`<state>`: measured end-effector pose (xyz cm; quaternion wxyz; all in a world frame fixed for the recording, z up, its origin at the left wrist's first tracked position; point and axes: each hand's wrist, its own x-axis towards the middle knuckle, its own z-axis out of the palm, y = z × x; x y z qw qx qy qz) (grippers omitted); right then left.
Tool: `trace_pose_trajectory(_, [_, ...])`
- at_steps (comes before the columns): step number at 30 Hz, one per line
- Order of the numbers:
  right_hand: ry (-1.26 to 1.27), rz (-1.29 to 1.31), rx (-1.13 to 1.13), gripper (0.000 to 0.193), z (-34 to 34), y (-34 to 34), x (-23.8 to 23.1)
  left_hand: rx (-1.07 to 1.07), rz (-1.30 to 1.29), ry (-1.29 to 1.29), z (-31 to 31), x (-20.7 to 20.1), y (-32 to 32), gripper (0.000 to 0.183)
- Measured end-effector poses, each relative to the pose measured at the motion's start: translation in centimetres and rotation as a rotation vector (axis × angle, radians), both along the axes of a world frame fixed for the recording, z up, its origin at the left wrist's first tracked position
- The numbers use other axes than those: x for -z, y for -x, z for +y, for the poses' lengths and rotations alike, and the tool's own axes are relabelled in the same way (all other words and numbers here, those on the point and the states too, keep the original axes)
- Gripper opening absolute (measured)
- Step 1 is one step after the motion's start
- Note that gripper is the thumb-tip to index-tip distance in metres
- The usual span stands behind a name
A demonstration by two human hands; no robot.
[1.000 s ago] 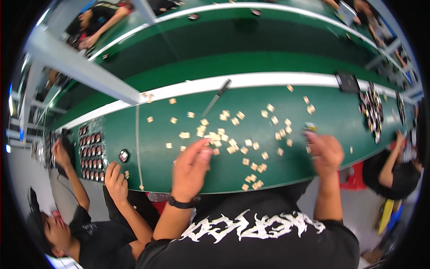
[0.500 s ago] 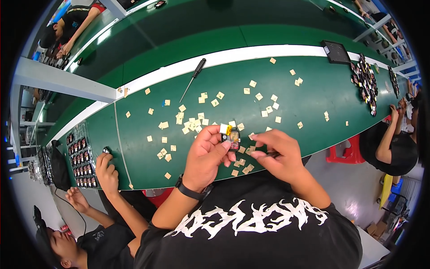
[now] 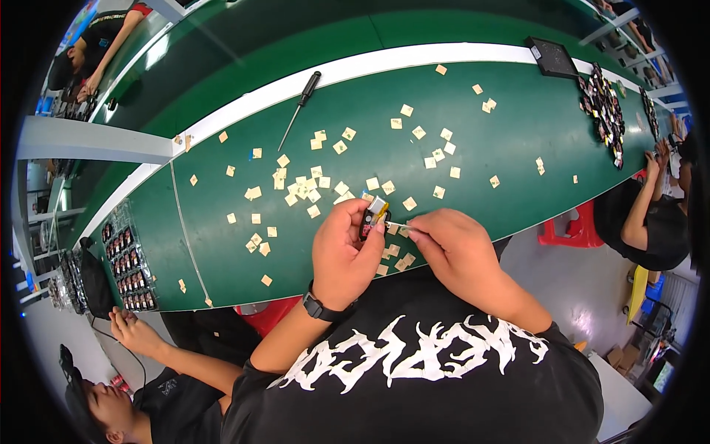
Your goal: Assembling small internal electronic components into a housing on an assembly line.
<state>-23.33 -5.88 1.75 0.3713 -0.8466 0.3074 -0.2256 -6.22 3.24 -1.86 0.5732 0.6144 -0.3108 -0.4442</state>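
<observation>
My left hand [image 3: 344,251] is closed around a small black device [image 3: 364,223], held above the near edge of the green table. A silver battery pouch [image 3: 378,205] with yellow tape stands tilted up from the device, near my thumb. From the right comes my right hand [image 3: 451,240], its thumb and forefinger pinched on a small pale strip [image 3: 398,225] whose tip reaches the device. Under and around both hands lie many small cream square stickers [image 3: 372,183] on the table. What touches the device behind my left thumb is hidden.
A black-handled screwdriver [image 3: 299,107] lies at the back. Clear trays [image 3: 132,263] of small devices stand at the left, beside a seated co-worker [image 3: 103,392]. At the far right are a heap of black devices [image 3: 603,118], a black tray [image 3: 552,58] and a red stool [image 3: 573,226].
My right hand has come in to the device with a pale strip. The device and battery have tilted in my left hand. The co-worker's hand at left has left the table.
</observation>
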Motion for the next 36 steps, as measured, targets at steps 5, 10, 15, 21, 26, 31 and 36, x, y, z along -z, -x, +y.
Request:
trace_pose_trajectory(5, [0.065,0.035,0.058,0.014,0.6,-0.6,0.2,0.032,-0.141,0.066,0.0,0.8,0.1,0.031])
trace_pose_trajectory(10, [0.169,0.095,0.054,0.014,0.7,-0.6,0.2,0.112,-0.299,0.053,0.4,0.5,-0.6,0.029])
trace_pose_trajectory(15, [0.155,0.087,-0.007,0.014,0.8,-1.2,0.2,0.226,-0.199,-0.049,0.7,-0.9,-1.0,0.026])
trace_pose_trajectory(21, [0.185,0.145,-0.016,0.015,0.7,-0.9,-0.7,0.172,-0.225,0.045,0.9,0.1,-0.8,0.030])
trace_pose_trajectory(26, [0.213,0.186,-0.038,0.016,0.8,-0.9,-0.4,0.217,-0.263,0.024,0.8,-0.7,-1.4,0.030])
trace_pose_trajectory(31, [0.120,0.116,-0.033,0.012,0.8,-1.1,-0.3,0.301,-0.024,0.002,0.8,-0.5,-2.6,0.032])
trace_pose_trajectory(36, [0.008,0.052,-0.029,0.010,0.8,-1.2,-0.4,0.309,0.233,-0.057,0.8,-0.4,-3.0,0.033])
